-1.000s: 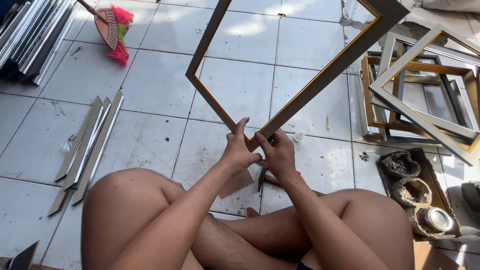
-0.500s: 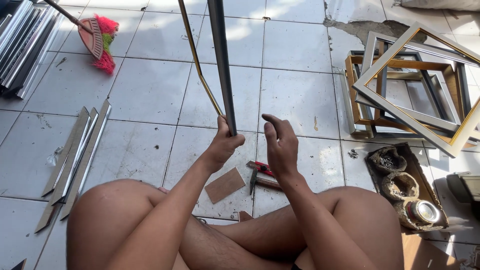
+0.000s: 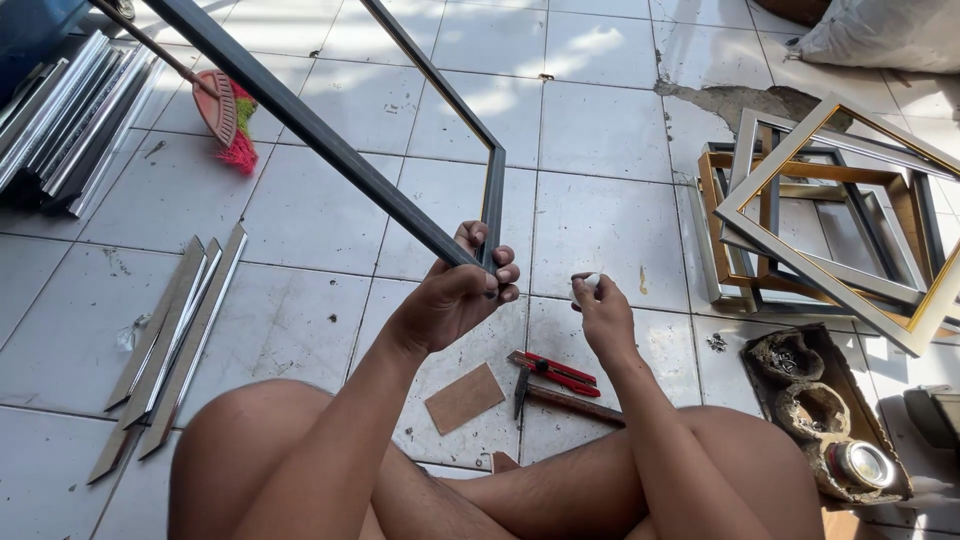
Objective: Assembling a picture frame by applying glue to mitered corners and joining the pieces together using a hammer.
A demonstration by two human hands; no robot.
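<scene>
I sit cross-legged on a tiled floor. My left hand (image 3: 462,290) grips the lower corner of a dark rectangular picture frame (image 3: 330,140), which is held upright and stretches up and to the left out of view. My right hand (image 3: 600,312) is just right of that corner, apart from the frame, with its fingertips pinched on a small white lump (image 3: 590,282). Below my hands lie a red utility knife (image 3: 550,370), a hammer (image 3: 560,398) and a brown cardboard piece (image 3: 464,397).
A pile of finished frames (image 3: 830,215) lies at the right. Silver moulding strips (image 3: 170,335) lie at the left, more strips (image 3: 60,120) at the far left. A broom (image 3: 220,105) rests behind them. A tray with round tins (image 3: 820,410) sits at the lower right.
The frame has been turned in my left hand from edge-on to leaning up and left. My right hand has come off the frame and now pinches a small white lump.
</scene>
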